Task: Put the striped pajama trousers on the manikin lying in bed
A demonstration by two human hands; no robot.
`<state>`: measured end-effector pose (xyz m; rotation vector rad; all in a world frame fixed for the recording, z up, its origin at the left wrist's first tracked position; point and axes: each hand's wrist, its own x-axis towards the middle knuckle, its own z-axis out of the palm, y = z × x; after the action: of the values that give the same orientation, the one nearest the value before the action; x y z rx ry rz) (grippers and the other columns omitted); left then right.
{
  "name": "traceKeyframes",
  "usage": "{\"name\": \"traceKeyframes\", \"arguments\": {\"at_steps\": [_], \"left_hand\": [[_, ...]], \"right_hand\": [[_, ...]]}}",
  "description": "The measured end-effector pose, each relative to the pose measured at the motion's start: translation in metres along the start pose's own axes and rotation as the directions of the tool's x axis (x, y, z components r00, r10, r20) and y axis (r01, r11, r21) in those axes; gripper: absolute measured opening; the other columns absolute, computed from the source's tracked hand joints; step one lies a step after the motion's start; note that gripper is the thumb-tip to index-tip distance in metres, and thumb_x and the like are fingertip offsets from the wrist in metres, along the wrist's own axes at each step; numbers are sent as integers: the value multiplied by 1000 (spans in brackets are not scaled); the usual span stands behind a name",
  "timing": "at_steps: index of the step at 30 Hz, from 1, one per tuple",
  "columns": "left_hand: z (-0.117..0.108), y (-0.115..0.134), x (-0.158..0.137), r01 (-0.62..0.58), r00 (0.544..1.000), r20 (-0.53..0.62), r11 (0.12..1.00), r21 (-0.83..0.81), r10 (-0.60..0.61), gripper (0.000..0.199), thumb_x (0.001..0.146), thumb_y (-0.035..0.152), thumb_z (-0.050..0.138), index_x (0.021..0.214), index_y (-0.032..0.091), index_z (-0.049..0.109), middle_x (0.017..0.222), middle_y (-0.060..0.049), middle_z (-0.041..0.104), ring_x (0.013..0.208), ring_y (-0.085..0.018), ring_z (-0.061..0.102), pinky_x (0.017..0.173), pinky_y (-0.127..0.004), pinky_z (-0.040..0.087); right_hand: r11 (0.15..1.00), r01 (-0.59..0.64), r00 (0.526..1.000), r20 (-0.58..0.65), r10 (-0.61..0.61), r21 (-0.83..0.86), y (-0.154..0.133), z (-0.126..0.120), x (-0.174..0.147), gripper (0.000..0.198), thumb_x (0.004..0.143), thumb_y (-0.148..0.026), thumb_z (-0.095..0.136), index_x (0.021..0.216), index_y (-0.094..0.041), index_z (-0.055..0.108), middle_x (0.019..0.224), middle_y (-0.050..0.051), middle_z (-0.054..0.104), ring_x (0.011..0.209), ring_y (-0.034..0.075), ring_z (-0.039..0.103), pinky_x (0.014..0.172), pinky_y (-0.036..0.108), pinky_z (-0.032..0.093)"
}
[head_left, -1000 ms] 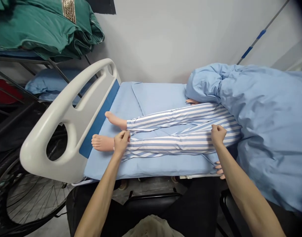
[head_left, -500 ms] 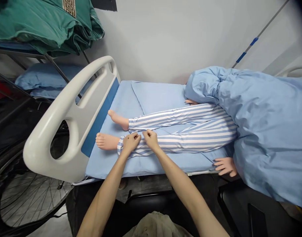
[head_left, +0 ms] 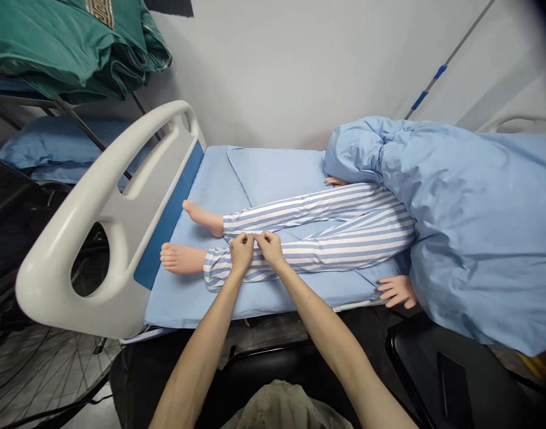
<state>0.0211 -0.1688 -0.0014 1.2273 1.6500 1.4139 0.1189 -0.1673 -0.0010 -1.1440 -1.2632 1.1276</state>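
Note:
On the bed lies a manikin in blue-and-white striped trousers (head_left: 344, 251), legs stretched to the left. My left hand (head_left: 242, 250) is closed at the near trouser leg, a little above the ankle, fingers pinching the cloth. Right beside it, my right hand (head_left: 270, 246) is also closed on the same leg, knuckles almost touching the left. The fingertips are partly hidden, so the pinched fold barely shows. The near bare foot (head_left: 183, 258) points left, its cuff loose around the ankle. The far foot (head_left: 203, 218) lies behind it.
A blue quilt (head_left: 473, 226) covers the manikin's upper body; one manikin hand (head_left: 396, 291) sticks out below. The white footboard (head_left: 98, 179) stands at left, beside a wheel (head_left: 27, 369). Black chairs (head_left: 437, 369) stand in front. Green cloth (head_left: 76, 47) lies on a rack.
My left hand has shifted along the trouser leg toward my right hand, and the two are now closer together. The cuff is looser and wider. The view has swung slightly right.

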Motion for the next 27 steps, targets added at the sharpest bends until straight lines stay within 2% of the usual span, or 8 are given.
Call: {"name": "traceKeyframes", "arguments": {"at_steps": [5,10,13,15,18,21,24,27], "left_hand": [[-4,-6,-3,-13,997,78,999,39,10,30,76,24,56,52,19,38,51,5,35,56,-10,33,58,-26,27],[-3,0,0,15,1000,12,997,-75,-14,32,76,22,56,50,20,37,50,5,34,55,-9,32,56,-25,27],[4,7,3,-54,997,-58,989,-136,46,33,77,24,58,51,20,38,51,5,36,55,-9,34,56,-24,30],[11,10,3,-77,997,-33,987,-137,73,33,78,25,58,51,20,39,50,5,38,54,-10,35,56,-24,31],[16,8,0,-25,1000,-2,995,-96,25,33,79,24,57,49,20,41,48,4,40,53,-11,37,56,-25,32],[11,3,-1,-5,998,55,998,-68,9,34,80,26,57,49,20,47,47,2,44,51,-11,39,56,-25,34],[10,3,-1,5,996,87,996,-91,3,35,80,27,57,47,20,48,47,1,46,51,-11,41,57,-25,35],[32,13,-5,33,998,65,988,-151,-23,33,78,24,56,46,20,47,47,2,46,51,-11,41,57,-25,35]], "right_hand": [[990,54,996,-56,-62,-130,-8,-6,-3,35,77,-38,54,57,-22,30,55,-6,30,57,10,30,58,26,26],[978,71,997,-1,-73,-198,1,-1,7,34,80,-36,52,57,-22,33,55,-6,33,57,10,32,60,26,27],[989,60,997,-33,-65,-134,7,2,11,36,81,-41,52,58,-22,33,56,-6,33,58,10,33,60,26,29],[997,61,996,-55,-64,-56,6,-1,12,36,83,-43,50,58,-23,32,57,-5,34,58,10,34,60,26,31],[995,76,993,-89,-82,-67,-1,-21,12,36,83,-43,49,59,-23,31,57,-5,33,58,10,34,59,26,31],[962,134,983,-91,-160,-237,-4,-59,11,36,81,-41,52,58,-22,32,56,-6,31,57,10,31,60,26,28],[935,108,976,-143,-164,-338,1,-96,9,37,82,-38,52,57,-22,30,54,-6,28,56,10,30,60,27,27],[941,71,971,-192,-141,-331,7,-110,9,37,82,-37,52,57,-22,29,54,-6,28,56,10,30,60,27,27]]}}
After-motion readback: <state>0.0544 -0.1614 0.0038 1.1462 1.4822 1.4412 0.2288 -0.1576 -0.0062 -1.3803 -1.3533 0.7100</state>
